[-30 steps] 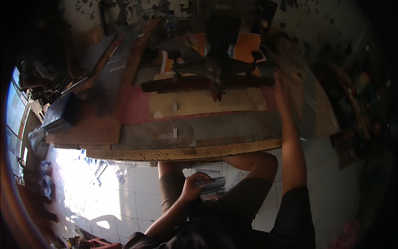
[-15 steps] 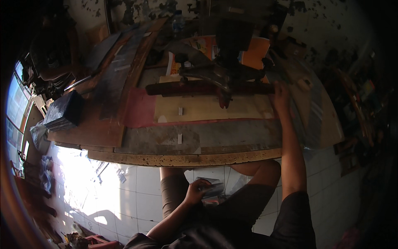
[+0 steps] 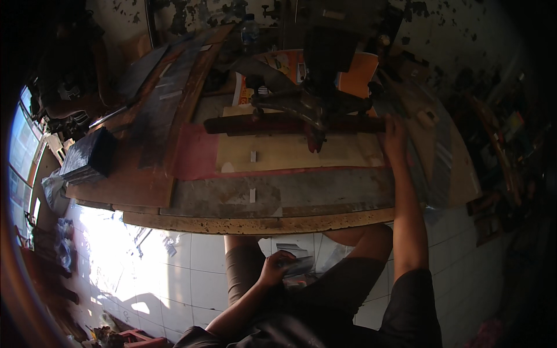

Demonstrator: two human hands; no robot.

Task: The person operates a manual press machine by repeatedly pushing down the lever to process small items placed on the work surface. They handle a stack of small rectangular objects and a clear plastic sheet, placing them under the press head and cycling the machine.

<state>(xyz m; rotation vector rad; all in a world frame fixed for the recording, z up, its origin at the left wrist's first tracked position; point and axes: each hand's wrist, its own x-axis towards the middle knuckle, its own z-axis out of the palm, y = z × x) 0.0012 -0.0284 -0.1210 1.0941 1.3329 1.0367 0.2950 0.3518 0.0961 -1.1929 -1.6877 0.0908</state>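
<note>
the right hand [image 3: 394,132] lies flat at the right end of the dark red bar [image 3: 290,123] on the bench [image 3: 261,223], gripping nothing. the left hand [image 3: 274,268] is closed on a small grey piece [image 3: 299,265] over the lap, below the bench's front edge, above tiled floor [image 3: 191,272].

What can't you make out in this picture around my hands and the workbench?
- Head view: the thin object in the left hand is dim and blurred; its kind is unclear.
- Right hand fingertips merge with the dark red bar.
- The machine on the workbench lies in shadow.
</note>
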